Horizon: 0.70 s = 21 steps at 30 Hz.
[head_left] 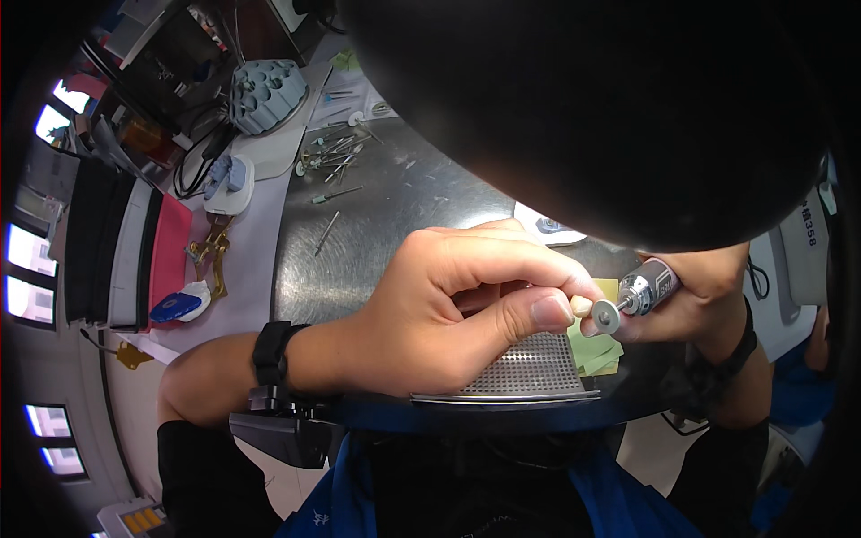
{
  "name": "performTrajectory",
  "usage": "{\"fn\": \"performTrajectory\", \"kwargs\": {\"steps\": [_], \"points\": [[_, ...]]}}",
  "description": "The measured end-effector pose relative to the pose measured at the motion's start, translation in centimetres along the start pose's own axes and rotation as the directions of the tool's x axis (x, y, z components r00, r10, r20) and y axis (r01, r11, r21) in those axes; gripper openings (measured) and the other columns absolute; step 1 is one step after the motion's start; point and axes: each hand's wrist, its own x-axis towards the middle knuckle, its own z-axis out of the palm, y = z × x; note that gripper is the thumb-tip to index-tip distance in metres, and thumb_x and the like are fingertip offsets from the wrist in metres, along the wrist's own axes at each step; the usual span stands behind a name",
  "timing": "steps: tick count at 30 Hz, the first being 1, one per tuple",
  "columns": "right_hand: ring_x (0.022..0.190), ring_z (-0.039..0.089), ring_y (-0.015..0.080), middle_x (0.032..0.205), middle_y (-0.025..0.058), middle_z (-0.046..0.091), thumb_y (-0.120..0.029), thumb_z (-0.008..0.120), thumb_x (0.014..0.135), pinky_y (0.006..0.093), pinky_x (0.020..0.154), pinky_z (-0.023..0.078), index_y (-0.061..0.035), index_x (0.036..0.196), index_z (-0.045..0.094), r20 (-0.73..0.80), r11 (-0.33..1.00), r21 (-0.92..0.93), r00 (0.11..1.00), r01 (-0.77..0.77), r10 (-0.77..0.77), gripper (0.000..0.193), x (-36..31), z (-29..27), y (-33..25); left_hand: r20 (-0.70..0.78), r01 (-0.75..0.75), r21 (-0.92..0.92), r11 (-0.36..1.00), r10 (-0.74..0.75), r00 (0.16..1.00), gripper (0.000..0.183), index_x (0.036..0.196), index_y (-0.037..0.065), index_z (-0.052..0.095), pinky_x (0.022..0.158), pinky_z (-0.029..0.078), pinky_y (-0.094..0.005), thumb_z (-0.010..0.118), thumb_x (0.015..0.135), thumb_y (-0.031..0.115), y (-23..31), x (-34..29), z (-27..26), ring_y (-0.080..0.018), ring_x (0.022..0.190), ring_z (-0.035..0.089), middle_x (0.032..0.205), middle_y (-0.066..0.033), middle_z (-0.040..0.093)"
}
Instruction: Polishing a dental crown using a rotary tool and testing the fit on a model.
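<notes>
My left hand (448, 309) is closed, pinching a small cream-coloured dental crown (581, 307) between thumb and forefinger. Wrapped in my right hand (708, 278) is a silver rotary handpiece (649, 285), pointing left. On its tip sits a pale round grinding disc (607, 316) with a light metal centre. Disc and crown are right beside each other; whether they touch I cannot tell. Under my left hand lies a perforated metal grille (529, 368). Green and yellow paper slips (596, 354) lie just below the disc.
A large dark shape (610, 117) blocks the upper right. Loose burs (336, 157) are scattered on the metal worktop (359, 260). Leftward are a grey-blue holder (266, 94), a dental model (230, 184), a brass articulator (213, 251) and a pink folder (167, 260).
</notes>
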Motion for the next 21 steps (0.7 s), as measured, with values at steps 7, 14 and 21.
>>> {"fn": "performTrajectory", "kwargs": {"steps": [7,14,21], "points": [[0.046,0.06,0.0163,0.058,0.0033,0.061,-0.047,0.096,0.062,0.0279,0.044,0.043,-0.0043,0.07,0.068,-0.121,0.998,0.051,0.992,0.024,-0.018,0.051,0.1,1.05,-0.26,-0.006,-0.028,-0.032,0.999,0.028,1.0,0.015,0.111,-0.004,0.074,0.081,0.057,-0.0247,0.068,0.099,0.003,-0.59,-0.1,-0.01,-0.0126,0.093,0.071,0.102,-0.0119,0.076],[0.044,0.056,0.0147,0.054,0.0011,0.056,-0.047,0.095,0.064,0.0281,0.042,0.038,-0.006,0.065,0.065,-0.066,1.0,0.006,0.998,0.021,-0.021,0.051,0.05,0.79,-0.47,-0.008,-0.029,-0.064,0.998,0.028,1.0,0.015,0.111,-0.005,0.074,0.085,0.058,-0.026,0.069,0.099,0.004,-0.62,-0.15,0.09,-0.0136,0.096,0.072,0.105,-0.0133,0.076],[0.041,0.053,0.0141,0.051,0.0009,0.052,-0.047,0.095,0.064,0.0288,0.04,0.036,-0.0085,0.059,0.057,-0.024,0.998,-0.026,0.998,0.05,-0.05,0.054,0.04,0.45,-0.37,0.042,0.054,-0.002,0.999,-0.054,0.998,0.016,0.11,-0.002,0.075,0.076,0.052,-0.0229,0.07,0.099,0.008,-0.43,-0.12,-0.52,-0.0088,0.088,0.067,0.102,-0.0087,0.075]]}}
